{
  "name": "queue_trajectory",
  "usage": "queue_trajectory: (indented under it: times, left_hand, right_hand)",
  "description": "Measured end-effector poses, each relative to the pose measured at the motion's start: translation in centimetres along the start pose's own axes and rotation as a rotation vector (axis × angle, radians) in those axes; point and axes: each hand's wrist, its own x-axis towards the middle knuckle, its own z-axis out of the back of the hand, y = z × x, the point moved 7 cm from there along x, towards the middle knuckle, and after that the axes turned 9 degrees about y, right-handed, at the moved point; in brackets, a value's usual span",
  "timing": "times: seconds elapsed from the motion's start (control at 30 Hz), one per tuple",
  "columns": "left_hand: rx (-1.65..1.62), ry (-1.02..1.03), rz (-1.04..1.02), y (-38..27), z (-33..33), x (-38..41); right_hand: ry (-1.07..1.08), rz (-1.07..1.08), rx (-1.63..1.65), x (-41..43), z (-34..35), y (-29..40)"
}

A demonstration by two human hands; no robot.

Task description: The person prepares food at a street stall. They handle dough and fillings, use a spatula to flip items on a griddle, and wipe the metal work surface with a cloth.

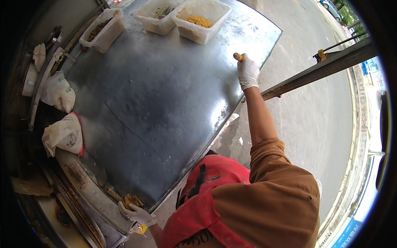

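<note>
My right hand (248,72), in a thin white glove, is closed in a fist around a wooden handle (238,56). Only the handle's rounded end sticks out, and whatever it belongs to is hidden. The fist is over the right edge of a dark metal worktop (149,102). At the near left corner, my gloved left hand (136,214) has its fingers and thumb about a crumpled brown piece (133,201), perhaps a rag. Just beyond it lies a scraper with a worn handle (113,192), its blade pointing away from me.
Three plastic tubs stand at the far side: one with dark filling (104,34), one with a utensil (158,20), one with yellow shreds (203,26). White bags (63,133) line the left edge. A metal bar (319,66) crosses beyond my right arm, above the pavement.
</note>
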Motion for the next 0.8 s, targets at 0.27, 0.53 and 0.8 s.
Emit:
queue_trajectory:
  times: [0.27,0.53,0.8]
  left_hand:
    - [-0.016,-0.017,0.016,1.8,-0.9,-0.6]
    - [0.109,0.02,-0.024,-0.3,-0.7,0.6]
    - [0.232,-0.004,-0.031,-0.7,-0.4,0.2]
  right_hand:
    - [0.218,0.476,0.401,-10.3,6.4,11.9]
    - [0.189,0.393,0.258,3.3,-2.1,11.8]
    - [0.316,0.742,0.286,-5.4,-1.0,22.5]
